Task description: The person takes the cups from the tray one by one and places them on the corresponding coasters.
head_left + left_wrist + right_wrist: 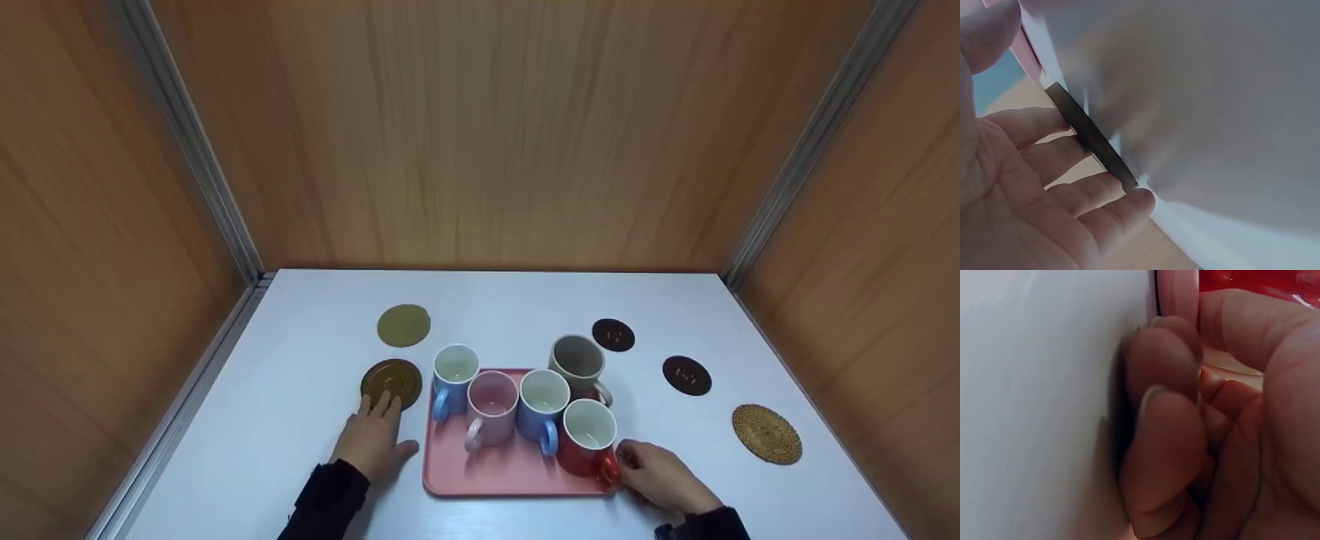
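5 mugs (496,426) on tray (501,478) R fingers (1167,458) grip; L fingers (1079,194) touch brn coaster (389,377).

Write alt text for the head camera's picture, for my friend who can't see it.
A person's right grip is on the edge of a pink tray bearing five mugs, while the left grip touches a brown coaster. Four other round coasters lie on the white table.

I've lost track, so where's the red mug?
In the head view, the red mug stands at the near right corner of the tray, in front of the grey mug and beside the right hand.
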`<state>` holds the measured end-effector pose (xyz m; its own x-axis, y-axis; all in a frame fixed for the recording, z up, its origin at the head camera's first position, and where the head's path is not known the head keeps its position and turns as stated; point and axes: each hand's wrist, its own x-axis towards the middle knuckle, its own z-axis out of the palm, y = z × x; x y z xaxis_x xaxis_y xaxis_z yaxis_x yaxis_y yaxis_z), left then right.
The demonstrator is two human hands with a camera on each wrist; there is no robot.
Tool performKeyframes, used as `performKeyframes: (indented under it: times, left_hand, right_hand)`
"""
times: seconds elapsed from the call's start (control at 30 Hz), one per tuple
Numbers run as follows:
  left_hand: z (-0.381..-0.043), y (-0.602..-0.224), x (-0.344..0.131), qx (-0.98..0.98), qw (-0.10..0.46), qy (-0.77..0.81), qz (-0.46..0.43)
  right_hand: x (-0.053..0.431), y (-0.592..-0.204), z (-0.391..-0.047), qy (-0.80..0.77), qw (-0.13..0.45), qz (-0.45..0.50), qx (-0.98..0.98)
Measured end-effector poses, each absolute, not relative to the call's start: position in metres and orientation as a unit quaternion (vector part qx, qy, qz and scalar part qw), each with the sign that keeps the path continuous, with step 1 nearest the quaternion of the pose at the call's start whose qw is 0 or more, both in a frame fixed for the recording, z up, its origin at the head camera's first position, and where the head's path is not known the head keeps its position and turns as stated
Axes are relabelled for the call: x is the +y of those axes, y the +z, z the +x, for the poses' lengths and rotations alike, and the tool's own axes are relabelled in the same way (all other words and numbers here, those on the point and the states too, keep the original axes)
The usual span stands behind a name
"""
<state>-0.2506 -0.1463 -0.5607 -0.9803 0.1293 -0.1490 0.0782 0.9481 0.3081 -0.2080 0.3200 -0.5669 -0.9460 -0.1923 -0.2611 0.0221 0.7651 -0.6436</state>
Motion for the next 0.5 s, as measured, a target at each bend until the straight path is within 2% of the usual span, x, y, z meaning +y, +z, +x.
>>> performKeyframes:
  times: [0.5]
  left_hand:
    - [-0.271, -0.561, -0.137, 0.981, 0.057, 0.162, 0.093]
  right_hand:
    - [0.320, -0.565, -0.209, -0.340, 0.175, -0.027, 0.924]
